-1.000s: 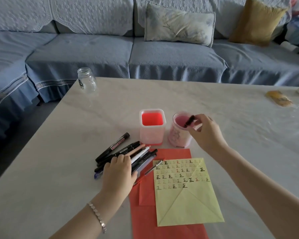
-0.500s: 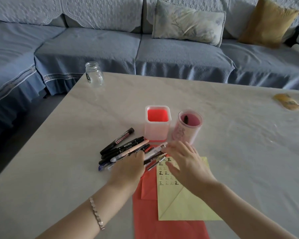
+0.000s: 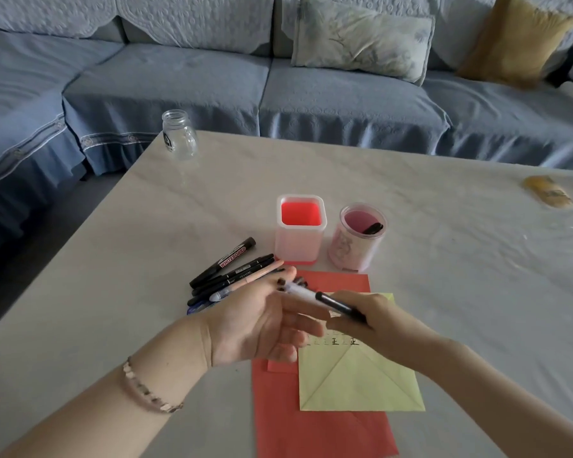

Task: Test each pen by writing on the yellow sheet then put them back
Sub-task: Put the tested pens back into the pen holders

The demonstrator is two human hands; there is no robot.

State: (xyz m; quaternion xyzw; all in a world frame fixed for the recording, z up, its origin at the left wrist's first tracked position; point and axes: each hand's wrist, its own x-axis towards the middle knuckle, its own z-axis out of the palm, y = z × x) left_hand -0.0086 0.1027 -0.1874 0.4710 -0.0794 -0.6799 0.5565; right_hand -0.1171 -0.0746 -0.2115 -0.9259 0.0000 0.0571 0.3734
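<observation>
Above the top of the yellow sheet [image 3: 361, 381], both hands hold one pen [image 3: 331, 302] with a black barrel and a white end. My right hand [image 3: 381, 332] grips the black barrel. My left hand [image 3: 255, 322] pinches the white end with thumb and forefinger, and its other fingers are stretched out. The sheet lies on a red paper [image 3: 311, 424], and the hands hide most of its rows of written marks. Several more pens [image 3: 232, 276] lie in a pile left of the papers. A round pink holder [image 3: 358, 246] contains one black pen [image 3: 372, 228].
A square red holder [image 3: 300, 233] stands left of the pink one. A small glass jar [image 3: 179, 135] sits at the far left corner of the marble table [image 3: 460, 276], and a yellow object [image 3: 548, 191] lies at its far right. A blue sofa [image 3: 311, 94] runs behind.
My right hand left the black pen in the pink holder and came back to the pile. Both hands now hold a black-and-white pen, lifted over the yellow sheet.
</observation>
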